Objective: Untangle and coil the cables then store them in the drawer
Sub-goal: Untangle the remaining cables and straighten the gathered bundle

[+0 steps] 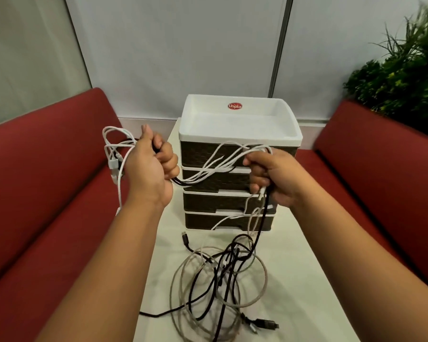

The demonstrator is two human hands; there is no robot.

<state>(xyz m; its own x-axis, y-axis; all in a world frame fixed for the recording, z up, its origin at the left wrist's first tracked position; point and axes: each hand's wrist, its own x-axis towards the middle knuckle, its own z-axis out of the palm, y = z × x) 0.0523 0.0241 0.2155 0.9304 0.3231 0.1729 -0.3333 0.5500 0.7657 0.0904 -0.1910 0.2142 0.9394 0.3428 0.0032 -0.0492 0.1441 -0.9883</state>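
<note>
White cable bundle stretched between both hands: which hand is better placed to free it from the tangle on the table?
Probably the right hand: it grips where the white cable bundle meets the black cable dropping into the tangled pile. The left hand holds the far loops.

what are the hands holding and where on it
Both hands, left and right, grip the cables mid-length, stretched between them; the rest hangs to the table.

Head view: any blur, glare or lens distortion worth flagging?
Head view: the plant at right is smeared by motion blur; wide-angle bending bows the sofas and wall panels; lighting is soft and even, no glare; both hands, cables and drawer unit stay reasonably sharp.
</note>
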